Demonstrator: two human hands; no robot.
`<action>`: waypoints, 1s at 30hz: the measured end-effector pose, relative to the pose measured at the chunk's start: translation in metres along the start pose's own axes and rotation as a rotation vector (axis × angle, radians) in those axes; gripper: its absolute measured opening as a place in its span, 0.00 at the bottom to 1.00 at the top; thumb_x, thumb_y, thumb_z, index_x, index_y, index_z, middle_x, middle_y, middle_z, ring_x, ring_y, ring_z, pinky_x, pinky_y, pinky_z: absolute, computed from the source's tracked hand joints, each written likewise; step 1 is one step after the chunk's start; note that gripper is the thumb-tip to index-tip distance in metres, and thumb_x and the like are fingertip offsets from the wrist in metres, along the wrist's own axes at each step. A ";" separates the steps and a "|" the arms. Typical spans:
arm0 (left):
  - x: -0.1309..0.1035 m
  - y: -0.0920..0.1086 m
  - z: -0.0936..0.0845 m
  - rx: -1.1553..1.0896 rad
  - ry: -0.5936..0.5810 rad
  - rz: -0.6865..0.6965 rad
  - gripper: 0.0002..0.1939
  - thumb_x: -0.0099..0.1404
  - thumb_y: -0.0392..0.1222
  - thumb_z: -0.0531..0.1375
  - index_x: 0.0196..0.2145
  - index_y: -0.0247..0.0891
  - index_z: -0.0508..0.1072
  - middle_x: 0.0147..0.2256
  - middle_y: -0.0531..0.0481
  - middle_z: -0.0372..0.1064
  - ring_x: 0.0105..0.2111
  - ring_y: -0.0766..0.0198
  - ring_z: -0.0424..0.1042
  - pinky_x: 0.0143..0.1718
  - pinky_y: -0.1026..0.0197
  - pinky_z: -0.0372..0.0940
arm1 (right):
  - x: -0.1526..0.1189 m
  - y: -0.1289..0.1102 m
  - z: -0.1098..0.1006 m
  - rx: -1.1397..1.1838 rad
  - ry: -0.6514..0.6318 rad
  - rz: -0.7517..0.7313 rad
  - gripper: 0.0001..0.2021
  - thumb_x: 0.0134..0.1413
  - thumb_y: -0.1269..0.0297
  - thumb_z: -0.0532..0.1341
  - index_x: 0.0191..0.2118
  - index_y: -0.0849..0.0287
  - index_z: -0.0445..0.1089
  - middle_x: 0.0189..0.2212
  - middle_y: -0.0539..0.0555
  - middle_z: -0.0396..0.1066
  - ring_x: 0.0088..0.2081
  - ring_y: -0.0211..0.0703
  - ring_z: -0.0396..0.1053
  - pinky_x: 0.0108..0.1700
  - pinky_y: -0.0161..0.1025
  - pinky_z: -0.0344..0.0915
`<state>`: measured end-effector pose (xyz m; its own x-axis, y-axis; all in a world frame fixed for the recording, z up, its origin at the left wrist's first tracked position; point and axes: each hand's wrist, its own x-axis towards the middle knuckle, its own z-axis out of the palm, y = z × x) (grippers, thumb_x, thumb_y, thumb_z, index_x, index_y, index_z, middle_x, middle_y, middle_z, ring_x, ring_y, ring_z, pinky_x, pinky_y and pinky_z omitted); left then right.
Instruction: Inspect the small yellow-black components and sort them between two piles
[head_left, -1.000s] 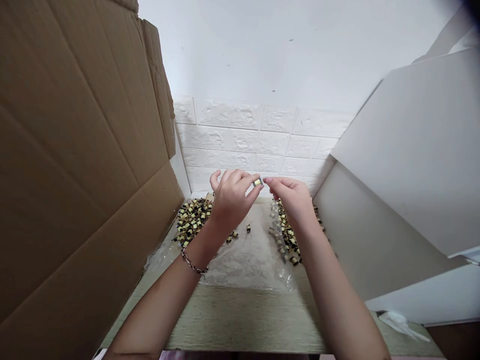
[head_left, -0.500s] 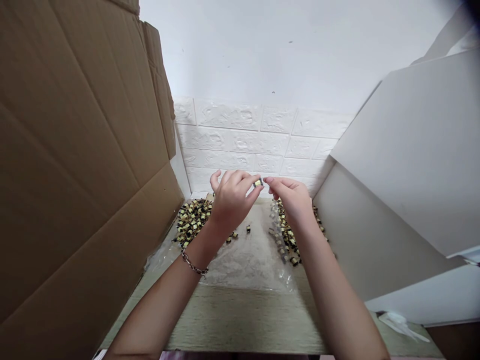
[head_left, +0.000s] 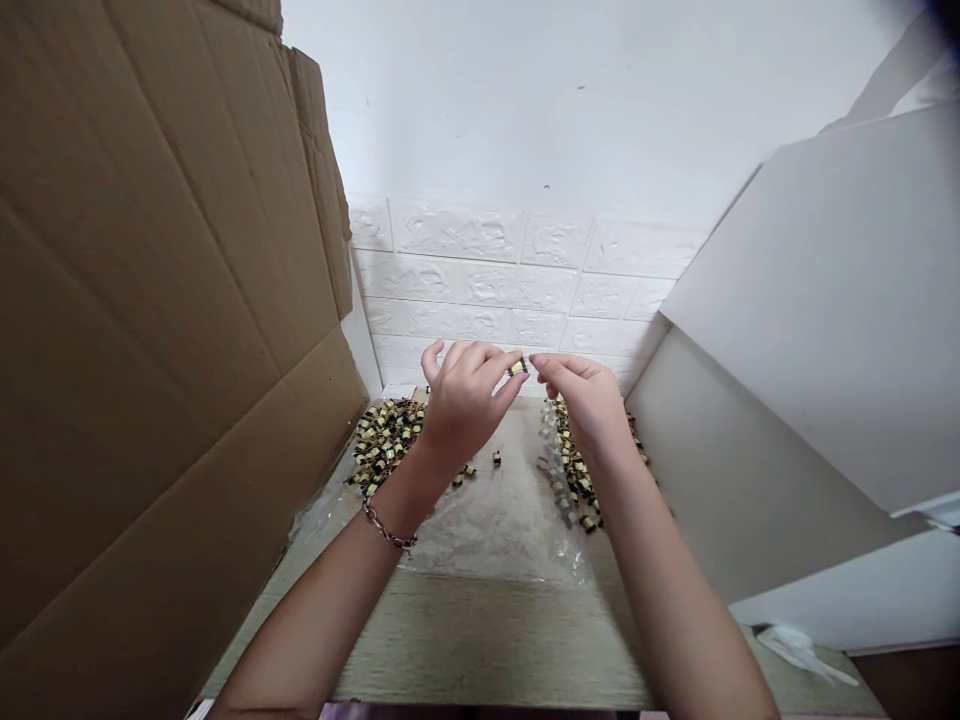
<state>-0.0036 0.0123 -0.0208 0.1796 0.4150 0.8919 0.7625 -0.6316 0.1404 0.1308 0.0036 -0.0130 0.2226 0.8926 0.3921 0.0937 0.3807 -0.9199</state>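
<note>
Between the thumb and index finger of my left hand is a small transformer, yellow in the middle with black, pinned ends. Just to its right, my right hand is closed in a pinch. Whatever its fingertips hold, if anything, is too small to make out. Under and left of my left hand lies a pile of similar transformers. Another pile lies below my right hand, partly covered by clear plastic. A single loose transformer rests on the plastic sheet between them.
A tall cardboard panel closes off the left side. White panels stand on the right, and a white brick-patterned wall is behind. On the wooden table, a crumpled white scrap lies at the right.
The transformer in my left hand has turned slightly, showing its row of pins more clearly. Both hands have barely shifted.
</note>
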 end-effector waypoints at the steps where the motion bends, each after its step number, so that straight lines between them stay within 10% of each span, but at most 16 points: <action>1: 0.000 0.000 0.000 0.001 0.003 0.002 0.08 0.59 0.45 0.55 0.36 0.45 0.70 0.31 0.53 0.69 0.35 0.64 0.65 0.49 0.52 0.42 | 0.000 -0.001 0.000 -0.019 0.011 -0.008 0.13 0.37 0.54 0.63 0.25 0.61 0.72 0.19 0.48 0.64 0.22 0.32 0.55 0.26 0.32 0.54; 19: -0.001 0.004 -0.003 -0.022 0.043 0.035 0.08 0.59 0.46 0.54 0.35 0.45 0.70 0.30 0.54 0.68 0.34 0.66 0.65 0.49 0.53 0.43 | -0.005 -0.010 -0.002 0.146 -0.064 -0.011 0.14 0.42 0.61 0.62 0.15 0.62 0.62 0.14 0.46 0.56 0.22 0.31 0.53 0.27 0.32 0.50; 30: 0.000 0.006 -0.004 -0.063 0.183 0.107 0.06 0.57 0.43 0.57 0.34 0.43 0.70 0.28 0.55 0.68 0.31 0.67 0.66 0.48 0.54 0.46 | -0.008 -0.018 0.001 0.780 -0.345 0.441 0.07 0.39 0.67 0.62 0.19 0.61 0.63 0.15 0.43 0.52 0.18 0.27 0.51 0.27 0.30 0.57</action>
<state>-0.0012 0.0058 -0.0177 0.1374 0.2217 0.9654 0.7039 -0.7076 0.0623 0.1259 -0.0099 0.0008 -0.2264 0.9684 0.1044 -0.6299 -0.0638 -0.7740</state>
